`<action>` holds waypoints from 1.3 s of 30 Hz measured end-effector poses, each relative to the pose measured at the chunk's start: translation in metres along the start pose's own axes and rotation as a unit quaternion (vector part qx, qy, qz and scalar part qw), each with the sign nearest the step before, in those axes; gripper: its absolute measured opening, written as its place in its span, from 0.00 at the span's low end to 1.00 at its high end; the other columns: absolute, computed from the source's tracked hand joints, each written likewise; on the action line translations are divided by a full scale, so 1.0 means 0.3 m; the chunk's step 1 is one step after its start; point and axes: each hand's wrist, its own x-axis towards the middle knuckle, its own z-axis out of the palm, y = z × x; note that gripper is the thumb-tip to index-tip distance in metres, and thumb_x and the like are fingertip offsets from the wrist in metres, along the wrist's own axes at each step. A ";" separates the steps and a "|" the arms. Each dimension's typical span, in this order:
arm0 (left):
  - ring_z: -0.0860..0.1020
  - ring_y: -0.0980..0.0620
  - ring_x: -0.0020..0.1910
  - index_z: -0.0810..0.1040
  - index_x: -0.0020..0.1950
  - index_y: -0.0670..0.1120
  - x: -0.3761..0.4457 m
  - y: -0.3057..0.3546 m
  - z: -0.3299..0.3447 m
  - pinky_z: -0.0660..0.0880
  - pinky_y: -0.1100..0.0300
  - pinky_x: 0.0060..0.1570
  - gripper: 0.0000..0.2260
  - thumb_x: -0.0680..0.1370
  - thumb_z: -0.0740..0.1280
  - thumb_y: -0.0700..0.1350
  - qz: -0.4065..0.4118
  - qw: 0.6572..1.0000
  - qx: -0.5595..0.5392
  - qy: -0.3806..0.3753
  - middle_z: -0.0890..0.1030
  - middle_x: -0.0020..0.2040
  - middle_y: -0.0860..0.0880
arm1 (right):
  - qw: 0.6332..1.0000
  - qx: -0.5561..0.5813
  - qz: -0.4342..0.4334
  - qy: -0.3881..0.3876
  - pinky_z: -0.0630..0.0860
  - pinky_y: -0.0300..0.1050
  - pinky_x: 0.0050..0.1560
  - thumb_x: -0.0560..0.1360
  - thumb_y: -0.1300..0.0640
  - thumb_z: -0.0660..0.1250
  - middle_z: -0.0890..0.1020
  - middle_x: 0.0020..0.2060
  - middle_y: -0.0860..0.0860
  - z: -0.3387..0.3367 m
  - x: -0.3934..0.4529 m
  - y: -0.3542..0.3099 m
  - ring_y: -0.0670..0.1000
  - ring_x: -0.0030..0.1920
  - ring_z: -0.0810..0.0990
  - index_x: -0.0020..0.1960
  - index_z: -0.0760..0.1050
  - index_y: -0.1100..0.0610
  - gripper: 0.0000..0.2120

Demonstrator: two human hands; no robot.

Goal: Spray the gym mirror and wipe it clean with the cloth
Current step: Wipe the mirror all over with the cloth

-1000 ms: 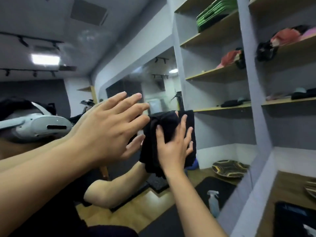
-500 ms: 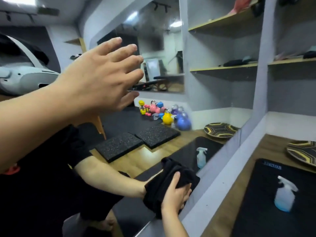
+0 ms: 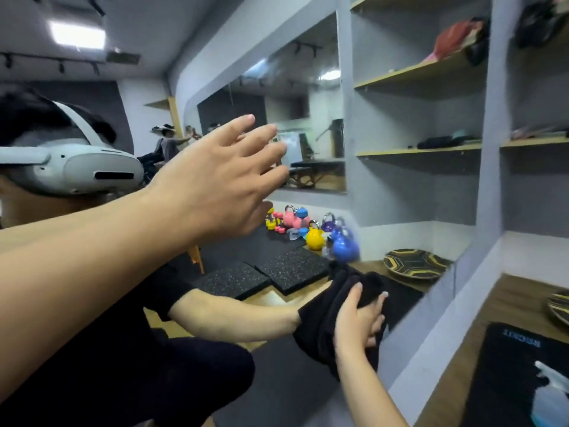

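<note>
Pressing the bunched black cloth low against the mirror with flattened fingers, the right hand wipes while the left hand spreads open, empty, against the glass (bracing, I'd guess).

cloth against mirror, spray bottle right
</note>
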 end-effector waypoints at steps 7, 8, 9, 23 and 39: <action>0.72 0.40 0.73 0.80 0.58 0.45 0.006 -0.018 -0.026 0.67 0.42 0.72 0.18 0.79 0.60 0.56 -0.035 0.991 -0.121 0.047 0.78 0.67 0.43 | 0.961 -0.016 -0.273 -0.041 0.41 0.61 0.77 0.83 0.41 0.54 0.49 0.82 0.46 0.017 -0.008 -0.614 0.56 0.81 0.42 0.82 0.49 0.47 0.30; 0.74 0.40 0.71 0.80 0.56 0.46 0.003 -0.021 -0.043 0.70 0.43 0.68 0.15 0.79 0.62 0.55 -0.048 0.985 -0.146 0.080 0.79 0.64 0.44 | 0.943 -0.028 -0.329 -0.047 0.41 0.61 0.77 0.83 0.41 0.54 0.48 0.82 0.44 0.021 -0.035 -0.695 0.55 0.81 0.42 0.81 0.50 0.45 0.29; 0.77 0.40 0.66 0.80 0.53 0.45 -0.003 -0.025 -0.061 0.72 0.44 0.64 0.12 0.78 0.65 0.53 -0.055 0.978 -0.163 0.121 0.80 0.59 0.45 | 0.920 -0.037 -0.387 -0.055 0.41 0.61 0.78 0.83 0.40 0.54 0.46 0.82 0.43 0.028 -0.066 -0.777 0.55 0.81 0.41 0.81 0.50 0.42 0.29; 0.69 0.43 0.38 0.73 0.40 0.44 0.125 -0.146 -0.191 0.71 0.46 0.42 0.09 0.78 0.63 0.47 0.020 0.926 -0.190 0.327 0.73 0.40 0.44 | 0.820 -0.122 -0.480 -0.288 0.74 0.27 0.46 0.86 0.62 0.49 0.70 0.75 0.56 -0.067 -0.410 -1.029 0.33 0.39 0.79 0.73 0.63 0.66 0.18; 0.75 0.37 0.69 0.80 0.53 0.45 0.383 0.213 0.128 0.68 0.41 0.69 0.20 0.79 0.52 0.53 0.035 0.993 -0.111 -0.005 0.82 0.60 0.41 | 0.992 0.014 -0.124 -0.008 0.49 0.60 0.76 0.69 0.24 0.49 0.56 0.81 0.49 -0.047 0.302 -0.081 0.50 0.81 0.48 0.80 0.47 0.39 0.43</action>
